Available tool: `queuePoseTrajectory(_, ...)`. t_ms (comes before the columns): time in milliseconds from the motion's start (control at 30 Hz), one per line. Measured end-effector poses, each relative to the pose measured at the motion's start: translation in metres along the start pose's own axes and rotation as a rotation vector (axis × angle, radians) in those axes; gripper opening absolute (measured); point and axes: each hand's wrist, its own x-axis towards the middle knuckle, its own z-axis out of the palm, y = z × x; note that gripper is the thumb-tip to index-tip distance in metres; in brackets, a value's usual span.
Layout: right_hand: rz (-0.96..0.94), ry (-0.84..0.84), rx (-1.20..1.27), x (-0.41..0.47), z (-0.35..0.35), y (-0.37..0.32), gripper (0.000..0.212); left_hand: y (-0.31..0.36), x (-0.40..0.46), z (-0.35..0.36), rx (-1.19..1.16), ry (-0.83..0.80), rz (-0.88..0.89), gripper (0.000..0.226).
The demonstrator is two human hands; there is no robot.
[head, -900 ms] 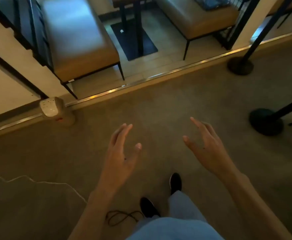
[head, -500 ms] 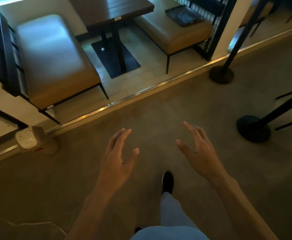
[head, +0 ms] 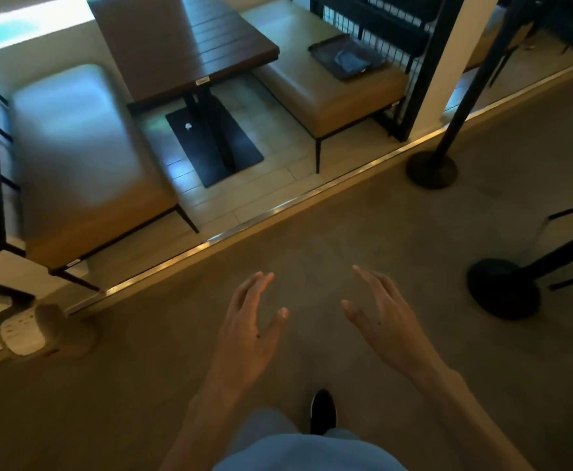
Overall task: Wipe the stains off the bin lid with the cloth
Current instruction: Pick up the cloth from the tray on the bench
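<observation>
- Both hands are free: the left hand (head: 247, 334) and right hand (head: 383, 321) float out in front over the carpet (head: 363, 226), fingers spread and relaxed, each grip released and holding nothing.
- No bin lid is in view. A folded bluish cloth (head: 351, 59) seems to lie in a dark tray (head: 322, 51) on the far seat (head: 339, 96), beyond the wooden table (head: 190, 45); blur keeps me from being sure.
- The step in hand looks like fetching the cloth, so wiping has not begun.
- To do it well: step over the metal floor strip (head: 278, 207), keep wide of the black post bases (head: 431, 169), then lift the cloth whole so a flat, clean face is ready for the lid.
</observation>
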Motion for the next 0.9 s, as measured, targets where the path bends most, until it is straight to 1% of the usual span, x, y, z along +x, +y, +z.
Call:
queuePoseTrajectory(267,0.099,0.034,0.025,0.077,-0.026,0.03,0.067,0.006,0.103,0.025,-0.044,-0.069,0.0,0.06)
queuePoseTrajectory(500,0.185,0.072,-0.001,0.168,-0.039,0.05,0.067,-0.003,0.23,0.038,-0.029,-0.117,0.031,0.06)
queuePoseTrajectory(633,0.245,0.067,-0.003,0.23,-0.047,0.045,0.066,0.0,0.306,0.033,-0.018,-0.168,0.094,0.062)
queuePoseTrajectory(767,0.231,0.103,0.028,0.299,-0.06,0.041,0.065,0.008,0.389,0.027,0.009,-0.2,0.189,0.062)
queuePoseTrajectory(900,0.251,0.13,0.072,0.346,-0.071,0.043,0.063,0.024,0.452,0.028,0.01,-0.224,0.235,0.066)
